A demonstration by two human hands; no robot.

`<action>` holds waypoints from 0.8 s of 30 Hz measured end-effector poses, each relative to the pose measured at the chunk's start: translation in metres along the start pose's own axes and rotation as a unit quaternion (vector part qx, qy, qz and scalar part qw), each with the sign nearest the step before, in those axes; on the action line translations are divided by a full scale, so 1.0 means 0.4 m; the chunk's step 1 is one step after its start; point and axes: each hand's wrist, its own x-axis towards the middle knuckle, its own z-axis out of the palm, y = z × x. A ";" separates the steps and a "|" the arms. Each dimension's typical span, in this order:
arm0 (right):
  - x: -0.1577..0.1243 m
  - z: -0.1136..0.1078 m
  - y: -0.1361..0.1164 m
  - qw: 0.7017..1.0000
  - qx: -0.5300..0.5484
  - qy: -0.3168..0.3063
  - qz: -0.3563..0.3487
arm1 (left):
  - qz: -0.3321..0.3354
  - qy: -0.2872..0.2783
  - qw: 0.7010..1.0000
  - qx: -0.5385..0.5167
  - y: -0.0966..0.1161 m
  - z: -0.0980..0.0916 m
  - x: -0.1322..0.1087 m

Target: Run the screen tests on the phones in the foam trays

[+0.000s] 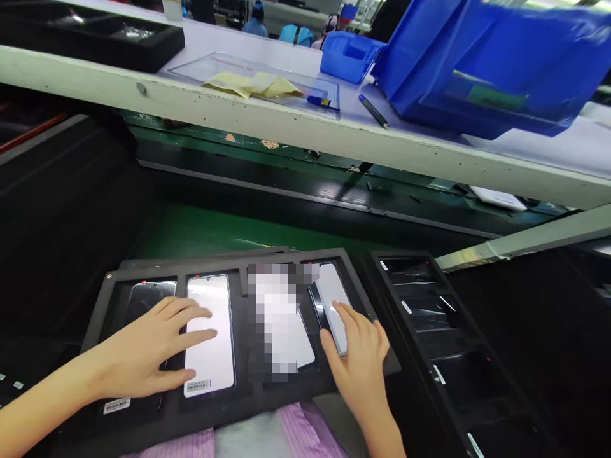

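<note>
My left hand [147,350] is open, its fingers spread over a lit white phone screen [214,350] in a black foam tray [191,416]. A dark phone screen [147,292] lies in the slot to its left, partly under that hand. My right hand [360,362] closes its thumb and fingers around the lower part of a pale phone screen [329,280] in the rightmost slot, which sits at a slant. Between the hands, another white screen [305,343] lies tilted in its slot, mostly hidden by a pixelated patch.
At right stands another black foam tray [424,350] with dark screens. The raised white shelf [286,124] crosses ahead, bearing blue bins [351,57], a yellow cloth [252,84], a pen [373,111] and a black tray [157,48]. A metal bar [525,238] slopes at right.
</note>
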 end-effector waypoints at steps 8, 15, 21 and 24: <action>0.011 0.050 -0.078 0.997 -0.059 -0.010 0.046 | 0.017 -0.100 0.988 0.112 -0.042 -0.047 0.131; 0.015 0.068 -0.080 0.997 -0.057 0.015 0.048 | -0.007 -0.034 0.995 0.098 -0.045 -0.016 0.068; 0.020 0.066 -0.083 0.996 -0.078 0.017 0.034 | -0.018 0.012 0.995 0.094 -0.042 0.040 0.025; 0.021 0.066 -0.081 0.997 -0.072 0.015 0.027 | -0.038 0.029 0.995 0.090 -0.037 0.049 0.017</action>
